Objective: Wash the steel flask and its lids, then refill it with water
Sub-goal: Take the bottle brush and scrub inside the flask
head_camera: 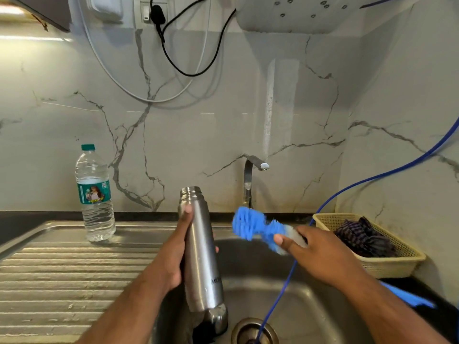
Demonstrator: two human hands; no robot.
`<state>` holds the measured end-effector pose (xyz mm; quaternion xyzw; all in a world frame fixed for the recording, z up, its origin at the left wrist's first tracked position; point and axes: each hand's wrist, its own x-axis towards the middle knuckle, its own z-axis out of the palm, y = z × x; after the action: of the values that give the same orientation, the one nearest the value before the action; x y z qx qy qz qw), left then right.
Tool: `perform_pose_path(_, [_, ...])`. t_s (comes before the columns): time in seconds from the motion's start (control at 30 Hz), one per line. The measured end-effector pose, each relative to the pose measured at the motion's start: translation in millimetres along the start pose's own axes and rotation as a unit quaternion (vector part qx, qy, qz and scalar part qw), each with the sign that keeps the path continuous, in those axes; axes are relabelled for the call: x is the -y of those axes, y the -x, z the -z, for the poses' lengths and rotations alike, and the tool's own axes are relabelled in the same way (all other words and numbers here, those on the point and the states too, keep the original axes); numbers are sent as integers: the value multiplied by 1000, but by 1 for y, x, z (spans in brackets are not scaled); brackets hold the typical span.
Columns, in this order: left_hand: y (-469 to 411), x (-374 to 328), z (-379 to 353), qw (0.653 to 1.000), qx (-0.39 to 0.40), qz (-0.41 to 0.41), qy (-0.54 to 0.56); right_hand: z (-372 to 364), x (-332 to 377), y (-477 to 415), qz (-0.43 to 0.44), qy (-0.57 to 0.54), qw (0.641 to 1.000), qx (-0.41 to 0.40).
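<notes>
At the lower centre of the frame we hold the flask (pixel 201 249) over the sink (pixel 323 301), our left hand (pixel 177 247) wrapped round its middle with the thumb lying up the front. It is plain brushed steel, tall and narrow, tipped slightly left. Its threaded mouth is open with no lid on it, and small dark lettering sits low on its side. Just beneath its base, a rounded steel lid (pixel 219 319) lies in the basin. Our right hand (pixel 315 252) grips the handle of a blue brush (pixel 255 227), whose blurred bristles are right of the flask, clear of it. A plastic water bottle (pixel 95 194) stands on the draining board at the left. At the right, a basket (pixel 402 259) holding a checked cloth (pixel 362 237) sits on the dark desk (pixel 17 227).
</notes>
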<state>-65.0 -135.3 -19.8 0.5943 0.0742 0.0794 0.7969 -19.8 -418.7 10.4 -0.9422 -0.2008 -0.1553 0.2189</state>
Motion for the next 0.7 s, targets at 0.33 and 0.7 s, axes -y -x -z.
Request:
perform_pose_path(0.33, [15, 28, -52, 926, 75, -109, -355, -8, 17, 9, 94, -78, 990, -69])
perform_pose_path(0.7, [8, 22, -37, 975, 18, -117, -189, -7, -7, -1, 65, -144, 986, -44])
